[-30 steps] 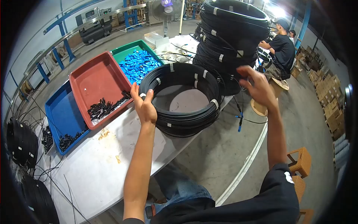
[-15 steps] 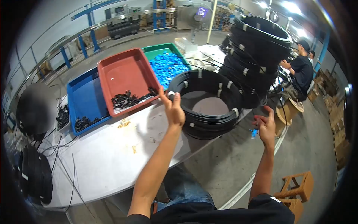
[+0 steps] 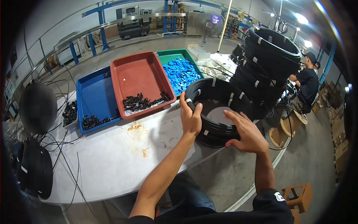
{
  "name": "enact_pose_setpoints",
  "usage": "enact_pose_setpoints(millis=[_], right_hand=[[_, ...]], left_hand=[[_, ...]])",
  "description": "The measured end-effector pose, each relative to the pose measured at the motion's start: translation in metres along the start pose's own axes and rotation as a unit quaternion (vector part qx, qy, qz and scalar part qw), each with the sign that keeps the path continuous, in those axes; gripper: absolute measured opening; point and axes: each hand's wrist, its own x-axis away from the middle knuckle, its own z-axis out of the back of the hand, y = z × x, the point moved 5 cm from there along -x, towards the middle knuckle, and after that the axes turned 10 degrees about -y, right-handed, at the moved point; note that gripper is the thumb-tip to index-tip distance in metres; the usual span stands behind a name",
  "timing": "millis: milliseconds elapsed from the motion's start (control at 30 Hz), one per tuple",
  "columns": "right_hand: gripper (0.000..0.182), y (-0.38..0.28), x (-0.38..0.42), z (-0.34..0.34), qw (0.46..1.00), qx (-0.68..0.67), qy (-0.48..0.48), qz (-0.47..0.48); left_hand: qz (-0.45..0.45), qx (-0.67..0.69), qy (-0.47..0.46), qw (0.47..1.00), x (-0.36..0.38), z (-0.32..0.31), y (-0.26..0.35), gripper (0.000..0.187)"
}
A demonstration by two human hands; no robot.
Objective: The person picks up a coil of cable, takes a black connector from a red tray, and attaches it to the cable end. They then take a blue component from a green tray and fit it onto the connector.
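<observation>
A flat stack of black cable coils [image 3: 223,93], bound with white tape strips, lies on the white table [image 3: 112,156] near its right edge. My left hand [image 3: 191,117] grips the near left rim of the coils. My right hand [image 3: 247,132] rests with spread fingers on the near rim of the same coils. A taller stack of black coils [image 3: 270,63] stands just behind.
A red tray [image 3: 140,76] with black connectors, a blue tray [image 3: 91,99] and a green tray [image 3: 169,56] of blue parts sit at the back. More coils [image 3: 35,173] hang at the left edge. A person in black [image 3: 307,86] sits at the right. An orange stool [image 3: 298,196] stands on the floor.
My right hand has come up from beside the table's edge and landed on the coils' near rim. The left hand keeps its grip. The view has shifted rightward.
</observation>
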Motion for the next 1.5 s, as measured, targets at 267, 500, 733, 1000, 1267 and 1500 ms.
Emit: enact_pose_setpoints(millis=[267, 500, 733, 1000, 1267, 1500], right_hand=[[0.086, 0.012, 0.007, -0.025, 0.993, 0.075, 0.085, -0.029], [0.082, 0.017, 0.012, -0.034, 0.987, 0.071, 0.143, 0.016], [0.08, 0.015, 0.012, -0.026, 0.988, 0.072, 0.131, -0.025], [0.071, 0.006, -0.018, -0.012, 0.994, 0.095, -0.051, -0.028], [0.052, 0.01, -0.039, -0.025, 0.987, 0.055, -0.136, -0.059], [0.044, 0.005, -0.047, -0.025, 0.991, 0.021, -0.106, -0.076]], left_hand=[[-0.041, 0.028, -0.019, 0.999, 0.003, -0.004, -0.001, 0.072], [-0.073, 0.002, -0.041, 0.997, 0.002, -0.005, 0.004, 0.08], [-0.038, 0.198, -0.04, 0.979, -0.014, 0.002, -0.014, 0.057], [-0.212, -0.151, -0.316, 0.913, -0.086, 0.002, 0.032, 0.03], [-0.077, -0.56, -0.738, 0.368, -0.1, -0.074, -0.023, 0.058], [-0.177, -0.56, -0.726, 0.357, -0.115, -0.07, -0.015, 0.054]])
